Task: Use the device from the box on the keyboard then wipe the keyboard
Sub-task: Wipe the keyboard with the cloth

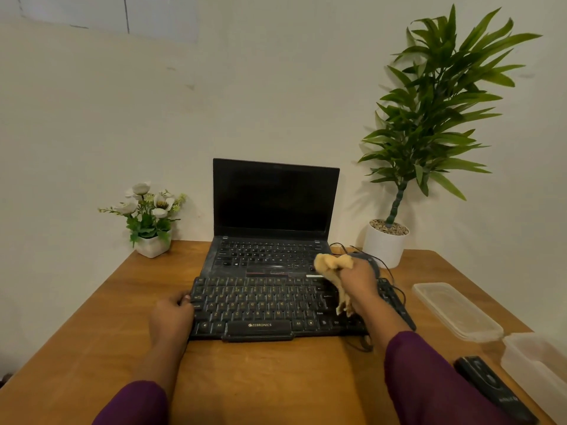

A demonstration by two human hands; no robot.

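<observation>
1. Gripping the yellow cloth [333, 268] in my curled right hand [360, 280] above the keyboard's [260, 305] 3 o'clock end;
2. my left hand [171, 317] clasps its 9 o'clock edge;
3. the black device [494, 384] lies at 4 o'clock on the desk [276, 378].

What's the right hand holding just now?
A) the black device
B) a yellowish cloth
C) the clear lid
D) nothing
B: the right hand grips a bunched yellowish cloth above the right part of the keyboard, while the black device lies on the table beside the box.
</observation>
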